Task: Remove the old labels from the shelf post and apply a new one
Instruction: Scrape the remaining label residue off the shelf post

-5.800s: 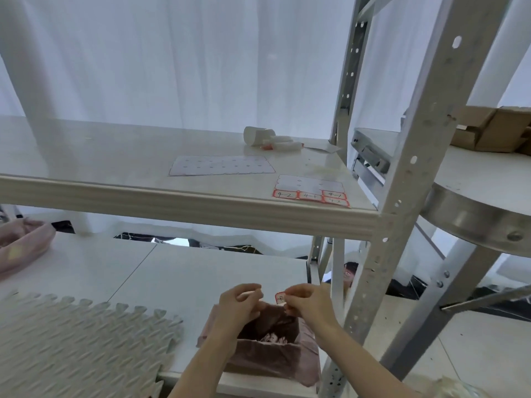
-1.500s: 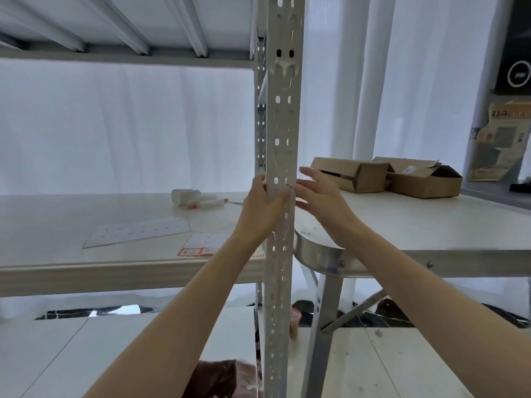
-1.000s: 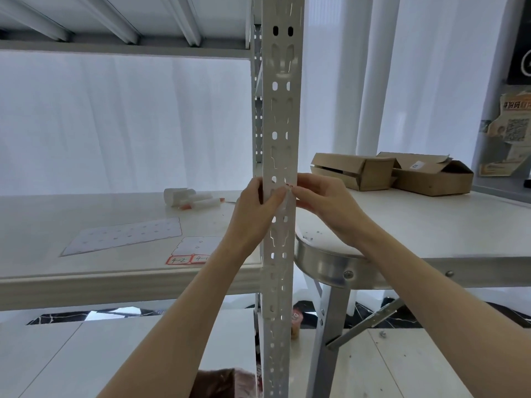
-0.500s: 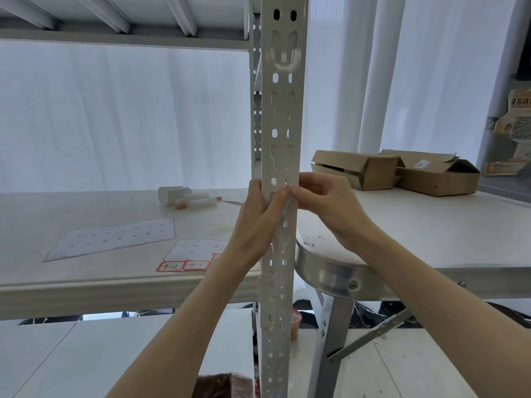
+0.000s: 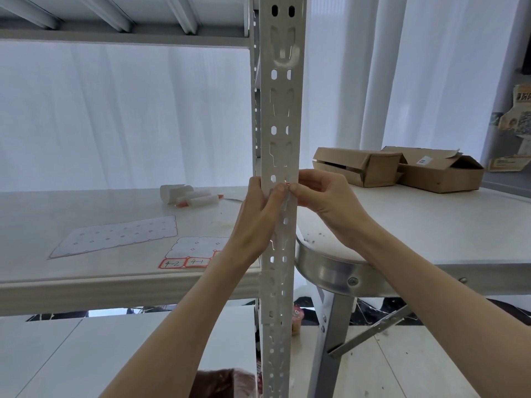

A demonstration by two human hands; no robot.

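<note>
pale grey perforated steel shelf post (image 5: 283, 110): upright
left hand (image 5: 255, 219): curled round post, bracing
right hand (image 5: 324, 199): pinches small red-edged paper label (image 5: 287, 185) at post's right edge, likely aligning

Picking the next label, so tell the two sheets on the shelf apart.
The left sheet is larger and stripped bare; the right sheet is smaller and keeps red-bordered labels 4-2 and 4-1 along its front edge. The left sheet lies farther back, the right sheet by the post. Both lie flat on the shelf.
</note>
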